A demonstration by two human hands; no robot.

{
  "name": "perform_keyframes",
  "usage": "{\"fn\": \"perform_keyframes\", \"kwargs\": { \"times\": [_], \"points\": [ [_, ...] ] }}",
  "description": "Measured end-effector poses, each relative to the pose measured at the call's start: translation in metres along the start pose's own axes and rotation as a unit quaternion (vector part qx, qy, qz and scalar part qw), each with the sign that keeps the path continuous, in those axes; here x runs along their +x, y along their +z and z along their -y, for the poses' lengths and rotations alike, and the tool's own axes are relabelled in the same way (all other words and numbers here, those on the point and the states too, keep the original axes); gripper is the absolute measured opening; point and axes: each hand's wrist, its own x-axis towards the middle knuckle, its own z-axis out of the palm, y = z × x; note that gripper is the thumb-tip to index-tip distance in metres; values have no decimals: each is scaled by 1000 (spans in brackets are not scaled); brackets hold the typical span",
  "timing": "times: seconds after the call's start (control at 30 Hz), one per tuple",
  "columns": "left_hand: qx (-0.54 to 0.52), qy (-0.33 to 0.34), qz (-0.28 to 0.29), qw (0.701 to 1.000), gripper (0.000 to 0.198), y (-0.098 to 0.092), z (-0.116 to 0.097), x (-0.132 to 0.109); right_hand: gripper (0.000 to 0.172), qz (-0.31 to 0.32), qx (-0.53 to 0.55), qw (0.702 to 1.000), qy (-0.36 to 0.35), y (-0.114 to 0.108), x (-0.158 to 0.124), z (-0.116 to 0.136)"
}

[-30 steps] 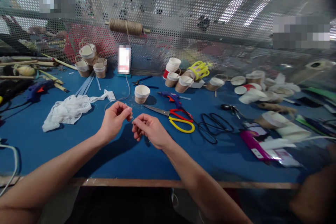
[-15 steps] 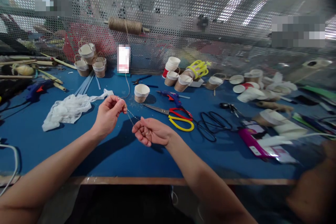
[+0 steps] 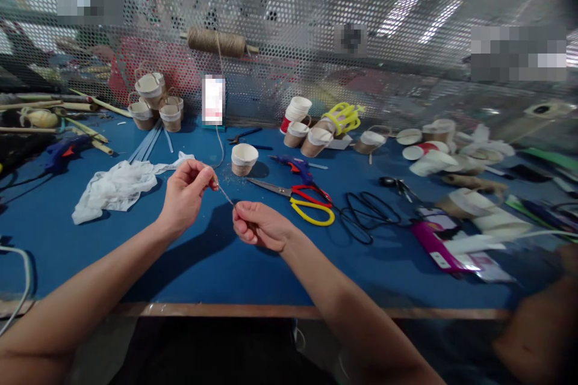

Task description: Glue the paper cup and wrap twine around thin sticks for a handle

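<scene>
A short length of twine (image 3: pixel 224 194) is stretched between my two hands above the table. My left hand (image 3: pixel 186 194) pinches its upper end between thumb and fingertips. Lower and to the right, my right hand (image 3: pixel 259 224) pinches the other end, fingers curled in. From a twine spool (image 3: pixel 217 42) on the mesh, a strand hangs down and reaches the table behind my left hand. Just beyond my hands stands a small cup (image 3: pixel 244 160) with a brown wrap and white rim. Scissors (image 3: pixel 311 204) with red and yellow handles lie to the right of it.
White gauzy cloth (image 3: pixel 115 189) lies left of my hands. A blue glue gun (image 3: pixel 294 167), pliers (image 3: pixel 244 136) and a coiled black cable (image 3: pixel 368 216) are on the table. Wrapped cups (image 3: pixel 170 117) stand at the back. A person's arm (image 3: pixel 542 319) shows at lower right.
My right hand's fingers have closed onto the twine. The two separate strands seen before now run together as one line between my hands. My left hand has barely moved.
</scene>
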Motion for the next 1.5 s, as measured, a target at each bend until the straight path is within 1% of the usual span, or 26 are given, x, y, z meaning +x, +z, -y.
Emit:
{"fn": "perform_keyframes", "kwargs": {
  "times": [0.07,0.23,0.4,0.5,0.73,0.9,1.03,1.2,1.33,1.5],
  "points": [
    [-4,-4,-1,1000,15,-1,0,1,28,2,-6,1000,4,0,-1,1],
    [-36,-18,-15,999,18,-8,0,6,39,23,-31,998,39,-3,-4,5],
    [-41,-32,-16,999,19,-9,1,7,33,40,-12,998,44,-4,-3,3],
    [-39,-23,-18,999,19,-8,0,7,29,34,-8,999,40,-3,-2,3],
    [-27,-15,-22,999,17,-6,-2,8,26,7,-10,1000,22,-2,-2,3],
    [-17,-13,-20,1000,17,-8,-2,9,26,-5,-11,1000,13,-3,-2,2],
    [-20,-21,-31,999,17,-13,-3,12,36,11,-15,999,29,-4,-2,2],
    [-27,-27,-30,999,18,-16,-1,14,26,19,-2,1000,19,-4,-2,3],
    [-22,-13,-34,999,17,-15,-2,14,25,14,3,1000,15,-3,-2,2],
    [-27,-3,-22,999,18,-14,-3,13,26,4,1,1000,18,-2,-1,1]
  ]
}}
